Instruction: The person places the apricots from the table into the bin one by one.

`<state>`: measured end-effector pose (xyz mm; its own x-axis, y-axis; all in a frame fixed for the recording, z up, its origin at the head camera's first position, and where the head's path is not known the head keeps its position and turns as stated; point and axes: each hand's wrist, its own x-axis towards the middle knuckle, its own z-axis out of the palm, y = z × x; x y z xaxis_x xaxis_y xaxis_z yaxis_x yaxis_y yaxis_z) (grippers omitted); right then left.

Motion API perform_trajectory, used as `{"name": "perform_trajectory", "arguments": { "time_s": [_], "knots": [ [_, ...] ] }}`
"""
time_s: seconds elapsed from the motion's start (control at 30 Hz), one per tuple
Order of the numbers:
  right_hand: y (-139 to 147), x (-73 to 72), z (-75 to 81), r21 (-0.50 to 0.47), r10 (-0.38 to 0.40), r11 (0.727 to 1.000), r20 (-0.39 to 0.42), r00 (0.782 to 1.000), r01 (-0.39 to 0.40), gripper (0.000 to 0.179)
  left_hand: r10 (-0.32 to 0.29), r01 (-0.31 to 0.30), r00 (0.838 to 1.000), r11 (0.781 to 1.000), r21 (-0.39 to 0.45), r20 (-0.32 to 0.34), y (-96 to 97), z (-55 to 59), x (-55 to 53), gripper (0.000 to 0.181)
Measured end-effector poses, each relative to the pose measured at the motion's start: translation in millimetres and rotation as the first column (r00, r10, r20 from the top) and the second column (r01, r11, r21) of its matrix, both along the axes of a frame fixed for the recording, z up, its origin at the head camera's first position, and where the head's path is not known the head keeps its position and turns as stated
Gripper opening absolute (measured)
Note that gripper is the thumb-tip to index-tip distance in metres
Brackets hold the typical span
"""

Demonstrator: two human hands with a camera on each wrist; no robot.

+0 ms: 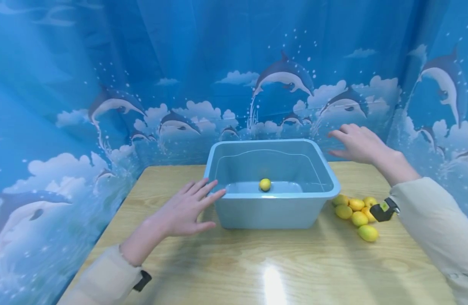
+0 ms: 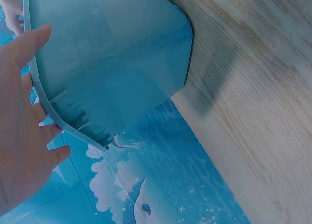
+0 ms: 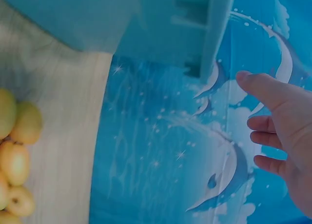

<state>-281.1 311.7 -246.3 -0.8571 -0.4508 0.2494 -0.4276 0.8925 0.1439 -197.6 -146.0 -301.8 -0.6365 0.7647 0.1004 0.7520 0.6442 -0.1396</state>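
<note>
A light blue plastic tub [image 1: 270, 212] stands upright on the table, with one yellow lemon [image 1: 264, 184] on its floor. My left hand [image 1: 184, 209] is at the tub's front left corner, fingers straight and spread; whether they touch the rim [image 2: 41, 94] cannot be told. Past the tub's right side my right hand [image 1: 361, 143] hovers in the air, apart from the rim and holding nothing, its fingers loosely bent. Several yellow and greenish lemons [image 1: 359, 218] lie in a cluster on the table to the right of the tub, below the right forearm.
A wood-grain table [image 1: 218, 267] carries everything. Blue curtains [image 1: 203, 55] printed with dolphins hang behind it and along both sides. Each sleeve has a small black device [image 1: 384, 210] near its cuff.
</note>
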Motion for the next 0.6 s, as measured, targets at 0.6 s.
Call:
{"name": "perform_trajectory", "arguments": {
  "time_s": [0.6],
  "knots": [
    [39.8, 28.3, -55.3, -0.001, 0.003, 1.000, -0.102, 0.995, -0.003, 0.048, 0.004, -0.004, 1.000, 1.000, 0.002, 0.009, -0.6, 0.3, 0.0, 0.080]
  ]
}}
